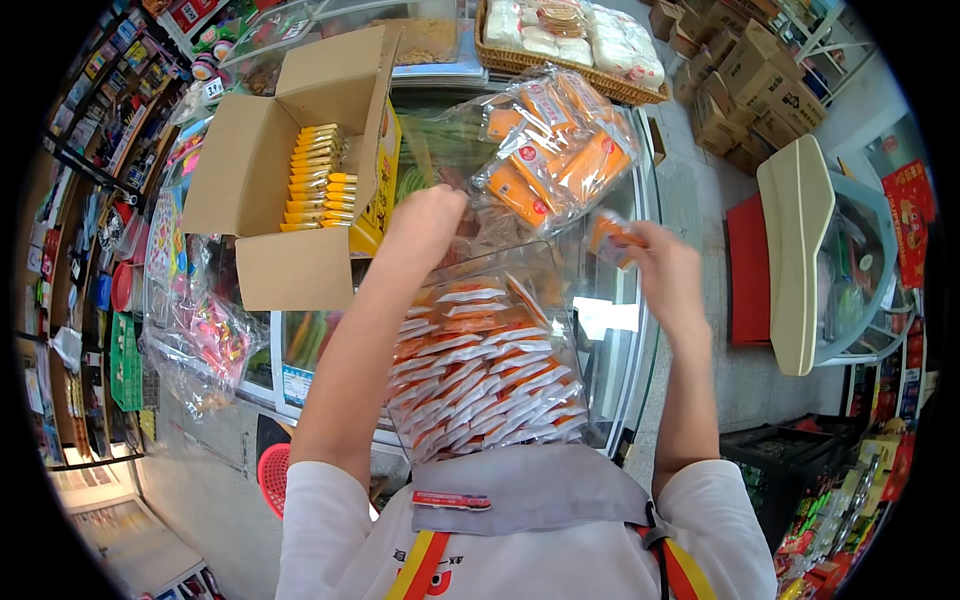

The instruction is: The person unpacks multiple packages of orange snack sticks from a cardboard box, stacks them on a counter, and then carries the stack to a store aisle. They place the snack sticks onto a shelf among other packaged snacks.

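Note:
In my right hand is a small orange-and-white snack packet, raised over the right side of the glass-topped counter. My left hand is closed at the near left edge of a large clear plastic bag; its fingertips are partly hidden. Several orange packets lie inside that bag. Right in front of my body stands a clear plastic bin. Rows of orange-and-white packets fill it, standing on edge and leaning on each other.
Left of the bag, an open cardboard box holds rows of yellow packets. At the far side sits a wicker basket of white packages. Bagged colourful goods lie at the counter's left. A chest freezer stands across the right aisle.

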`<state>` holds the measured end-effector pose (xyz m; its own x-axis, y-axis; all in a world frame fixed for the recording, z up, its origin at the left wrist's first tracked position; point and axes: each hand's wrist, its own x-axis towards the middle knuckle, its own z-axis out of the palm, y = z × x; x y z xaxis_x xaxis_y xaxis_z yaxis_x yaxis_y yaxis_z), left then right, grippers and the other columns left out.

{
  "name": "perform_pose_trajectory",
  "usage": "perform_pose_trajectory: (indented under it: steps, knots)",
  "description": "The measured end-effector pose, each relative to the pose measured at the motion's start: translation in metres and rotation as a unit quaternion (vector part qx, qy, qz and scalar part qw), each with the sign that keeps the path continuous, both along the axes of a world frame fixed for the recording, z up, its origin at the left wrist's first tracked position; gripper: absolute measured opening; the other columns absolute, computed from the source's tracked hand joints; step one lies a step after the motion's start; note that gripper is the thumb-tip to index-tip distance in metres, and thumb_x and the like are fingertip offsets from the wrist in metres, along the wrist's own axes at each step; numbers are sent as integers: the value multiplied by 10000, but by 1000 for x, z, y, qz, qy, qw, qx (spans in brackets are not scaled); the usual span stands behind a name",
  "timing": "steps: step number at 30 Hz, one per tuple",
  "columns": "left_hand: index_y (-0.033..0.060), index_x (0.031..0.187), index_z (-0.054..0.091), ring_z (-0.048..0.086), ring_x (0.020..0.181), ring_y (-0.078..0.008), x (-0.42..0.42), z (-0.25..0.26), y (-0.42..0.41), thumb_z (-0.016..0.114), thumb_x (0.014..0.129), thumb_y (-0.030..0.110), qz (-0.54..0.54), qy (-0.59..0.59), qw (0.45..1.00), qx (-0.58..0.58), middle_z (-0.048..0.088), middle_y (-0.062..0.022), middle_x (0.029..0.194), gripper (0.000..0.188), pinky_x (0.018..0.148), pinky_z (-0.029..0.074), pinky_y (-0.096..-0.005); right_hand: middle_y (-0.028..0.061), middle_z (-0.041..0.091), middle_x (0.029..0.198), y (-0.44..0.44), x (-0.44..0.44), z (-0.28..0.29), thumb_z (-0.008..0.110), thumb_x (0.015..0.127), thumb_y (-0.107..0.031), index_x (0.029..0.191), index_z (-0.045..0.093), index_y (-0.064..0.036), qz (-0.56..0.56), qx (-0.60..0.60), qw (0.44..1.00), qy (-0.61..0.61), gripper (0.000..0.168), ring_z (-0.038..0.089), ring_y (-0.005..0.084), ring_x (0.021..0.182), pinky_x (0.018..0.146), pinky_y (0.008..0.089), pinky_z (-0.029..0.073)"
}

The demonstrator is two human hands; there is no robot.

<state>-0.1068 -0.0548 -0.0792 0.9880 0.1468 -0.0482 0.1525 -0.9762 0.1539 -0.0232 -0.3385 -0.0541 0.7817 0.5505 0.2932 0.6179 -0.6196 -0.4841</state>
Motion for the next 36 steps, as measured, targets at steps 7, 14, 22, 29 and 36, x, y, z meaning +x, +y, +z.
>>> perform_pose_trajectory:
  steps: [7, 14, 22, 29, 36]
  knots:
    - [109, 1277, 475, 555, 1064, -308, -34, 22, -21, 575, 799, -3, -30, -234, 969, -73, 514, -110, 1259, 501, 838, 492, -372, 74, 637, 836, -6, -75, 42, 621, 828, -1, 1025, 582, 42, -16, 311, 941, 132, 206, 614, 63, 731, 599, 241, 523]
    - [62, 1193, 541, 600, 957, -286, -55, 34, -31, 571, 826, 8, -39, -285, 932, -221, 581, -128, 1124, 372, 801, 492, -337, 182, 619, 915, 34, -84, -7, 665, 766, -94, 1095, 546, 51, 122, -90, 988, 29, 379, 598, 322, 903, 796, 371, 489]
    - [6, 1124, 573, 604, 926, -318, -89, 3, -39, 594, 840, 115, -103, -131, 947, -275, 623, -172, 1025, 305, 812, 487, -369, 245, 607, 928, 75, -70, -18, 621, 755, -32, 1199, 461, 82, 167, -140, 970, 110, 486, 585, 408, 896, 780, 448, 472]
    - [41, 1117, 589, 602, 956, -322, -98, -5, -27, 576, 845, 143, -50, -22, 983, -173, 636, -163, 1033, 291, 827, 483, -395, 235, 623, 839, 88, -39, -22, 556, 709, 77, 1083, 519, -14, 335, -244, 897, 152, 386, 605, 399, 860, 739, 456, 484]
    - [92, 1100, 605, 609, 943, -298, -102, 1, -22, 630, 808, 245, -64, -45, 981, -180, 645, -122, 1006, 330, 801, 490, -381, 202, 627, 793, 92, -44, -14, 544, 726, 52, 1012, 518, -16, 404, -289, 863, 87, 295, 620, 380, 795, 673, 440, 499]
